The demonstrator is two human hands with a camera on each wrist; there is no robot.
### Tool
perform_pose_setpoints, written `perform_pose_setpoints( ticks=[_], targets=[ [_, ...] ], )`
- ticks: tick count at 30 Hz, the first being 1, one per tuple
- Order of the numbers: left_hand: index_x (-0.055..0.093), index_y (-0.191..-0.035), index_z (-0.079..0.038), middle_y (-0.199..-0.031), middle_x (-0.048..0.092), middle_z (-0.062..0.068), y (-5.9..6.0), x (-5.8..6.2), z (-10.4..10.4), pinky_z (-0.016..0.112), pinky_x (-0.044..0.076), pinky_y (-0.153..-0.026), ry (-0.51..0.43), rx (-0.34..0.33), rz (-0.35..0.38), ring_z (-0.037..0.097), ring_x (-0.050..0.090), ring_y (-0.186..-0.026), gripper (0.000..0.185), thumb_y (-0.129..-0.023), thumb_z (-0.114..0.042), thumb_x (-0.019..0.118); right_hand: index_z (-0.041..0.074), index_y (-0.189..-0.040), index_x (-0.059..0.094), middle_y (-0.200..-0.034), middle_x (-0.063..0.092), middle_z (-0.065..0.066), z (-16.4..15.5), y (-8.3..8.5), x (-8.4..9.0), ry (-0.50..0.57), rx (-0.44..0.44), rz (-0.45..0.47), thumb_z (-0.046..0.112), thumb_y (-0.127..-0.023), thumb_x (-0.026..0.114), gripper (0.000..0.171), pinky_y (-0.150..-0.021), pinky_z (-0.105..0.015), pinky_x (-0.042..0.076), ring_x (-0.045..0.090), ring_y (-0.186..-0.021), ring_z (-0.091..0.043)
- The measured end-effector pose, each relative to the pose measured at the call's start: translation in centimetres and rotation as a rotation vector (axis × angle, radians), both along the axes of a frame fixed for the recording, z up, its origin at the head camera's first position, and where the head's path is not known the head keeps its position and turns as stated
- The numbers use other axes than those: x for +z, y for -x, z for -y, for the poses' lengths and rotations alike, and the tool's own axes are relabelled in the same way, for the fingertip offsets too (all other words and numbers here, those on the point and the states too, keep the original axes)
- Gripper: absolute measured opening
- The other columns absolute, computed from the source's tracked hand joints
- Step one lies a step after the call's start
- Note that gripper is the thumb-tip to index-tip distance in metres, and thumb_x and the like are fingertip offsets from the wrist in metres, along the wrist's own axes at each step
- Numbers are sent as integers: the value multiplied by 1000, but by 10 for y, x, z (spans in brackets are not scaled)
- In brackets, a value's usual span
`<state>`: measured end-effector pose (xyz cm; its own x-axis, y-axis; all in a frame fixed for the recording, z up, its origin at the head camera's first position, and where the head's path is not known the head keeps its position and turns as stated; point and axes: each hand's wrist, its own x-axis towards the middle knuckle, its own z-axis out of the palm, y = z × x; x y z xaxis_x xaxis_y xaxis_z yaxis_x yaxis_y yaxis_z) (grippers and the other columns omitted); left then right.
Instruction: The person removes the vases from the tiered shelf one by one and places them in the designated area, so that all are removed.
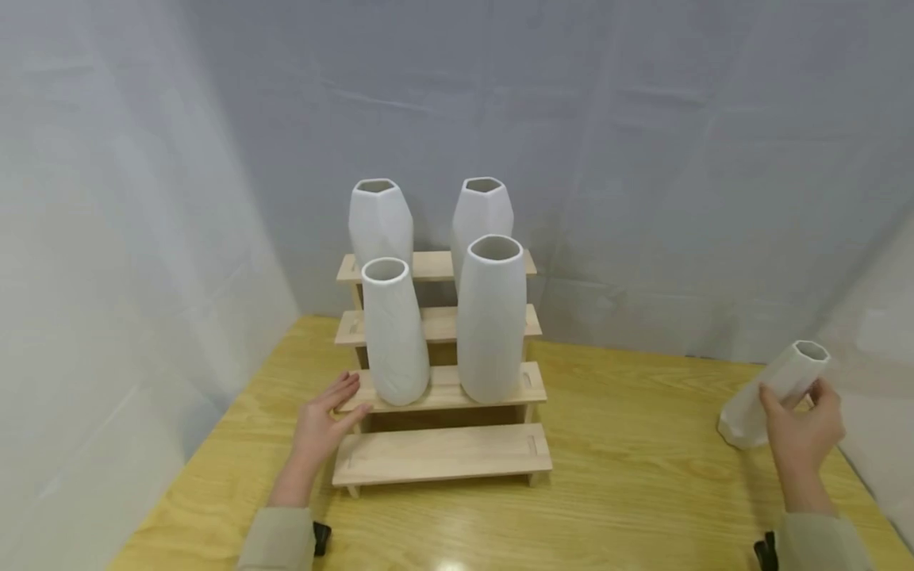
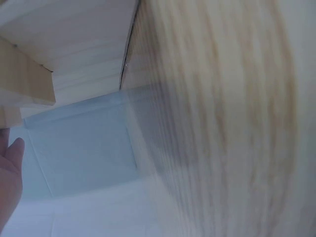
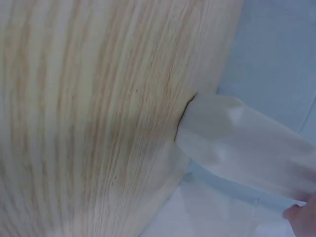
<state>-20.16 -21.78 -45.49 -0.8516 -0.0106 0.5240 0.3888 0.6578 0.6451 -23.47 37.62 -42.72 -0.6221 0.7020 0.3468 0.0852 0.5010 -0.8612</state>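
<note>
My right hand (image 1: 804, 428) grips a white faceted vase (image 1: 764, 402) near its upper part, at the right side of the table. This vase leans over, and in the right wrist view its base (image 3: 202, 128) meets the wood with a dark line along the edge. My left hand (image 1: 321, 426) touches the left end of a wooden stepped stand (image 1: 443, 454), fingers extended at the second tier from the bottom. On that tier stand a narrow-necked white vase (image 1: 396, 341) and a taller, smooth white vase (image 1: 493, 325). Behind them are two faceted white vases (image 1: 381, 226) (image 1: 483, 216).
A yellowish wooden table (image 1: 628, 468) carries everything. Pale plastic sheeting (image 1: 643, 159) hangs behind it and along both sides. The stand's lowest tier holds no vase. In the left wrist view, the underside of the stand (image 2: 74, 44) fills the upper left.
</note>
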Motion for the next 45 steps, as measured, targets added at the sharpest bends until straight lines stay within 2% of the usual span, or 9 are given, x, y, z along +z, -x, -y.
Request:
perform_pose_setpoints(
  ticks=[4, 7, 10, 15, 19, 27, 35, 40, 45],
  targets=[
    [57, -109, 7, -118, 53, 17, 0, 0, 0, 41, 37, -94, -3, 1, 10, 30, 44, -116, 45, -74, -16, 72, 2, -127, 45, -127, 46, -16, 9, -6, 0, -21, -26, -138, 15, -75, 67, 58, -101, -26, 30, 40, -117, -21],
    [57, -110, 7, -119, 52, 17, 0, 1, -1, 41, 37, -94, -8, -1, 17, 30, 44, -116, 45, -74, -17, 72, 1, -127, 45, -125, 47, -17, 18, -12, 3, -41, -30, -191, 14, -75, 67, 58, -101, -26, 29, 41, -117, -23],
    [57, -109, 7, -119, 52, 17, 0, 2, -1, 41, 37, -94, -12, -2, 18, 30, 43, -116, 45, -74, -17, 72, -1, -126, 46, -124, 48, -19, 28, -16, 6, -60, -5, -244, 12, -74, 68, 58, -101, -24, 29, 41, -116, -24],
    [57, -110, 7, -119, 52, 17, 0, 1, -1, 41, 37, -94, -10, 1, 17, 29, 43, -116, 45, -74, -17, 72, -4, -123, 48, -122, 49, -20, 44, -18, 9, -67, 65, -306, 6, -72, 69, 55, -99, -22, 32, 43, -113, -14],
    [57, -110, 7, -119, 53, 17, 1, 1, 0, 41, 37, -94, -5, 5, 12, 29, 43, -116, 45, -75, -18, 72, -7, -122, 46, -122, 49, -20, 59, -18, 13, -68, 141, -294, 5, -73, 68, 55, -100, -24, 33, 43, -113, -10],
    [57, -109, 8, -118, 53, 17, 0, 1, 0, 41, 37, -94, 5, 3, 5, 30, 44, -116, 45, -74, -17, 72, -6, -125, 42, -124, 45, -17, 103, -25, 17, -14, 373, -230, 3, -76, 68, 57, -101, -23, 31, 41, -114, -12],
    [57, -110, 7, -120, 52, 17, 0, 0, 1, 41, 36, -95, -17, -5, 26, 30, 42, -117, 46, -74, -17, 72, -8, -123, 42, -123, 46, -22, 154, -26, 27, -110, 613, -213, -3, -71, 71, 60, -99, -17, 31, 42, -116, -29],
    [57, -109, 7, -119, 52, 17, -1, 1, -1, 41, 36, -95, -34, -9, 25, 30, 42, -117, 45, -74, -17, 72, -8, -124, 41, -123, 46, -23, 184, -28, 36, -122, 754, -183, 0, -72, 71, 61, -97, -11, 29, 40, -117, -32],
    [58, -109, 7, -119, 53, 16, -2, 2, -1, 41, 36, -95, -42, -2, 39, 29, 42, -118, 45, -75, -18, 72, -5, -127, 38, -127, 44, -19, 212, -24, 43, -80, 851, -162, 6, -75, 71, 62, -102, -22, 27, 38, -120, -28]
  ],
)
